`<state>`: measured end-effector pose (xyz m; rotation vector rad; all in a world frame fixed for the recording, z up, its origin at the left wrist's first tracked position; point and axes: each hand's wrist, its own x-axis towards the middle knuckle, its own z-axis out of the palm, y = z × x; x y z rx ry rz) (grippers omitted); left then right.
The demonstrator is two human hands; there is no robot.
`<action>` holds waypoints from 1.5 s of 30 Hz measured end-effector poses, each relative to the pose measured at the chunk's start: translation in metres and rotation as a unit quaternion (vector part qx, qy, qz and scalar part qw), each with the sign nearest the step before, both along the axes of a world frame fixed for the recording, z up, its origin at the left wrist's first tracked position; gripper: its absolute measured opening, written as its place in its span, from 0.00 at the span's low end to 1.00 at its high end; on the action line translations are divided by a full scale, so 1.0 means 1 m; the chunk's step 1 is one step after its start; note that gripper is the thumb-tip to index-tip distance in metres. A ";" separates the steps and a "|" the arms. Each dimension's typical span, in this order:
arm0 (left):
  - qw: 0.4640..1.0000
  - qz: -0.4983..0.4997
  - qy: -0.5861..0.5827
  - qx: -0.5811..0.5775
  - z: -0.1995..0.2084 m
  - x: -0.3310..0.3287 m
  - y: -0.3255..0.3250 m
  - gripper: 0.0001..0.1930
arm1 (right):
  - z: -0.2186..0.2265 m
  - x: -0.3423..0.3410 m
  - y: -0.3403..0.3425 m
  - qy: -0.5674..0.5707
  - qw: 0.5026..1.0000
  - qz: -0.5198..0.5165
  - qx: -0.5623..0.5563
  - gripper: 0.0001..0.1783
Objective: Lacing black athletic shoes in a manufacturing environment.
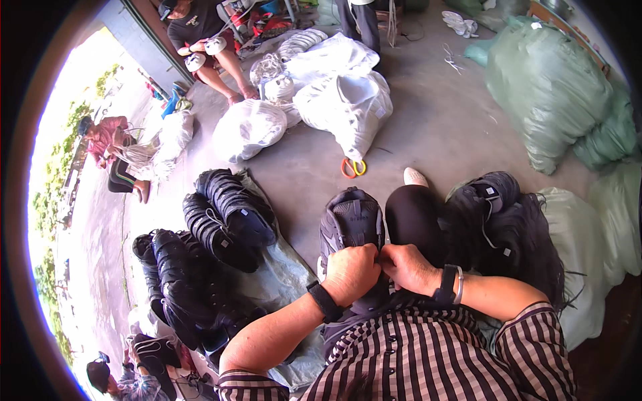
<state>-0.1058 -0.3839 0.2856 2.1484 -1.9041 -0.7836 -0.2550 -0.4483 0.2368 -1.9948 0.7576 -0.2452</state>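
A dark grey and black shoe upper (353, 217) lies across my lap, its toe or heel end pointing away from me. Over its near part, my left hand (351, 273) is closed in a pinch. Pressed up close to it, my right hand (409, 269) is also pinched, and the fingertips of both meet at the shoe's right edge. What sits between the fingers is too small and hidden to make out. To the right, more dark shoe uppers with laces (495, 194) lie beside my knee.
Nested black shoe uppers (231, 217) are piled at left on a pale plastic sheet (291, 267). Scissors with orange and yellow handles (353, 168) lie on the floor ahead, near white sacks (351, 113). Green sacks (545, 93) stand at right. Other people (200, 40) sit farther off.
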 end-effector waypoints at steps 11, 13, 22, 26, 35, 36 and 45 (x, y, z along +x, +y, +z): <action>0.914 0.196 0.336 -0.117 -0.018 0.018 0.016 0.07 | 0.030 0.008 -0.040 0.057 0.955 0.218 -0.192 0.15; 0.921 0.188 0.319 -0.118 -0.015 0.014 0.012 0.06 | 0.031 0.006 -0.046 0.056 0.951 0.250 -0.172 0.16; 0.992 -0.068 -0.033 0.099 0.005 0.013 -0.034 0.10 | 0.014 -0.003 -0.042 -0.044 0.948 0.211 -0.236 0.12; 0.980 -0.133 -0.054 0.140 0.016 0.006 -0.047 0.09 | 0.011 -0.001 -0.040 -0.061 0.937 0.219 -0.264 0.09; 0.977 -0.146 -0.027 0.152 0.012 0.017 -0.052 0.09 | 0.002 0.004 -0.042 -0.132 0.911 0.218 -0.325 0.06; 0.982 -0.137 -0.016 0.127 0.009 0.019 -0.051 0.09 | 0.000 0.004 -0.043 -0.123 0.902 0.222 -0.348 0.06; 0.947 -0.287 -0.112 0.094 0.019 0.007 -0.048 0.07 | 0.008 0.000 -0.048 -0.119 0.892 0.271 -0.343 0.07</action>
